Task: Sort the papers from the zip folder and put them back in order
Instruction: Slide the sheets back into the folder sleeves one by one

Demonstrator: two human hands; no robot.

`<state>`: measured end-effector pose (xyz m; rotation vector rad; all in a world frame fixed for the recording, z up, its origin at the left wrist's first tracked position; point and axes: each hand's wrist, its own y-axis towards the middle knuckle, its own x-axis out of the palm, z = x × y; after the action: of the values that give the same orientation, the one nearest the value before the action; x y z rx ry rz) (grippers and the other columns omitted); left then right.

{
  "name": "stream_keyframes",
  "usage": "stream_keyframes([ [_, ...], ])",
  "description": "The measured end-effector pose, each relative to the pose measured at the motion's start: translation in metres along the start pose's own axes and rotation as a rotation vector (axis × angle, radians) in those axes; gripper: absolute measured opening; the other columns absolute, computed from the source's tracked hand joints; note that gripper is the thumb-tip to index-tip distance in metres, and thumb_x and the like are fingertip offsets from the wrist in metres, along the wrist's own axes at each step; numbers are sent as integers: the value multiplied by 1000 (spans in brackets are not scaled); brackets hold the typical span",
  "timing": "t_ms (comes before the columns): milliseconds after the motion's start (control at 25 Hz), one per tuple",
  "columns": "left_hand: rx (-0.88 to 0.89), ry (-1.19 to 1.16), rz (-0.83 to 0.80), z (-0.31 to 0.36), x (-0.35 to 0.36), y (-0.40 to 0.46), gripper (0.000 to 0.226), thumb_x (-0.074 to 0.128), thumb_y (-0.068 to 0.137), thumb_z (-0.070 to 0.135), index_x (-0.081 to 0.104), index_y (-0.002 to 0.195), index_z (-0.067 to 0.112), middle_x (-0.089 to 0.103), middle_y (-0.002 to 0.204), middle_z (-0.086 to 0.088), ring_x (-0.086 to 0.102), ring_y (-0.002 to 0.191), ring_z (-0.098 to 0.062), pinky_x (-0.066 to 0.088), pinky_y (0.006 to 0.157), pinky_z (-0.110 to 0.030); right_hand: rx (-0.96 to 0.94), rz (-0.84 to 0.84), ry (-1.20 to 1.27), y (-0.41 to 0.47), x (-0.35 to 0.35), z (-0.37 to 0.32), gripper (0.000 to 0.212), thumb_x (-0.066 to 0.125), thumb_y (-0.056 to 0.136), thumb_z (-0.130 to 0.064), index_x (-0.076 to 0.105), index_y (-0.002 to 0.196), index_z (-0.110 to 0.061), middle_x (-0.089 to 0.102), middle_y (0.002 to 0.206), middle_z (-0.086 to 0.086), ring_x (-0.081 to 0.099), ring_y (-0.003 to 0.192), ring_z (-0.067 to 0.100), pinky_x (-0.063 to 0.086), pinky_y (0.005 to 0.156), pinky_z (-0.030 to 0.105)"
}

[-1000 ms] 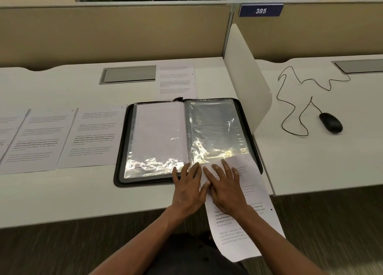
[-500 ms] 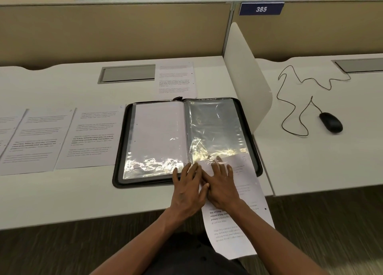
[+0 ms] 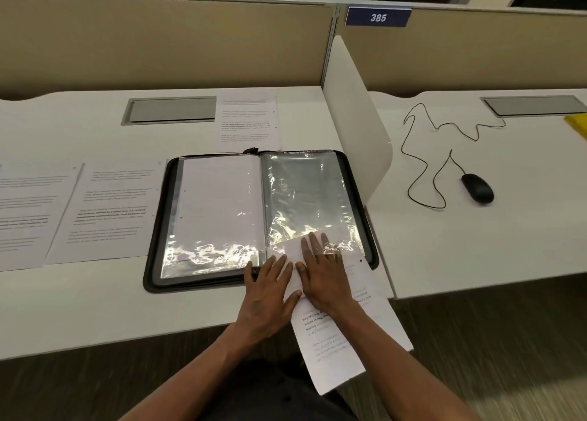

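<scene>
A black zip folder (image 3: pixel 158 223) lies open on the white desk, showing clear plastic sleeves. The left sleeve (image 3: pixel 219 204) holds a white sheet. The right sleeve (image 3: pixel 305 189) is shiny and looks empty apart from the sheet entering it. A printed paper (image 3: pixel 336 335) lies tilted over the desk's front edge, its top end tucked into the bottom of the right sleeve. My right hand (image 3: pixel 320 274) presses flat on this paper, fingertips under the plastic. My left hand (image 3: pixel 270 290) rests flat beside it at the sleeve's lower edge.
Two printed sheets (image 3: pixel 108 211) lie left of the folder and another sheet (image 3: pixel 247 122) behind it. A white divider panel (image 3: pixel 352 116) stands right of the folder. Beyond it sit a black mouse (image 3: pixel 477 188) with its cable and a yellow object (image 3: pixel 576 125) at the frame's edge.
The printed paper has slid farther up into the right sleeve, and my right hand moved forward with it, fingertips now under the plastic. My left hand stayed near the sleeve's lower edge.
</scene>
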<state>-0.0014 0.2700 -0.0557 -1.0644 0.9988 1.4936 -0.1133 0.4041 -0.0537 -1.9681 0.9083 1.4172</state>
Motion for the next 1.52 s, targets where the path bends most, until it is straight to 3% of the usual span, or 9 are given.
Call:
stream_keyframes([
  [160, -5, -17, -3, -1, -1, 1, 63, 37, 96, 59, 51, 143, 19, 50, 149, -3, 44, 140, -26, 5, 117, -56, -18, 184, 91, -17, 6, 6, 50, 46, 98, -45, 54, 137, -15, 51, 144, 12, 45, 137, 29, 41, 112, 53],
  [280, 7, -12, 14, 0, -1, 1, 61, 42, 96, 56, 51, 144, 20, 48, 150, -3, 40, 142, -25, 8, 117, -57, -9, 151, 29, -21, 7, 10, 55, 45, 99, -48, 51, 144, -17, 50, 147, 11, 43, 140, 29, 38, 115, 51],
  [440, 11, -154, 102, 9, -1, -11, 55, 56, 91, 48, 55, 138, 18, 53, 140, -6, 45, 131, -23, 33, 114, -49, 36, 294, 213, -23, -6, 3, 44, 54, 98, -34, 60, 135, -12, 59, 141, 10, 51, 135, 27, 42, 113, 49],
  [520, 94, -194, 79, 11, 3, -23, 50, 56, 92, 49, 60, 132, 20, 59, 130, -1, 48, 125, -20, 44, 107, -45, 186, 512, 321, -41, -18, 14, 28, 67, 92, -24, 70, 117, -12, 66, 120, 7, 60, 113, 24, 54, 96, 46],
  [600, 174, -130, 26, 10, 7, -28, 52, 52, 94, 54, 61, 132, 21, 59, 133, 0, 47, 129, -21, 44, 110, -44, 475, 593, 331, -68, -27, 32, 37, 78, 83, -24, 67, 117, -14, 60, 117, 10, 56, 108, 27, 53, 87, 44],
  [760, 154, -24, 50, 18, 8, -22, 56, 50, 93, 56, 61, 132, 16, 60, 133, -4, 48, 127, -26, 45, 107, -45, 826, 309, 498, -104, -32, 60, 56, 78, 85, -32, 57, 133, -13, 50, 133, 16, 55, 105, 25, 53, 84, 39],
  [1120, -104, 136, 12, 40, 4, -11, 76, 39, 89, 68, 53, 140, 13, 50, 144, -14, 50, 125, -32, 46, 102, -48, 794, 240, 574, -104, -54, 68, 39, 79, 84, -32, 65, 118, -19, 62, 111, 4, 57, 93, 15, 48, 75, 28],
  [1280, -84, 48, 92, 46, -4, 6, 55, 54, 90, 55, 57, 129, 17, 48, 138, -12, 47, 123, -29, 44, 100, -46, 791, 191, 728, -105, -48, 63, 41, 79, 86, -19, 61, 123, -17, 66, 90, 0, 60, 76, 6, 44, 59, 16],
  [1520, -11, 39, 107, 33, -12, 53, 30, 74, 82, 31, 68, 107, 17, 67, 110, -3, 61, 104, -27, 44, 94, -46, 891, 160, 1196, -86, -54, 70, 24, 73, 89, -3, 70, 111, -11, 71, 102, 9, 70, 95, 23, 61, 86, 42],
])
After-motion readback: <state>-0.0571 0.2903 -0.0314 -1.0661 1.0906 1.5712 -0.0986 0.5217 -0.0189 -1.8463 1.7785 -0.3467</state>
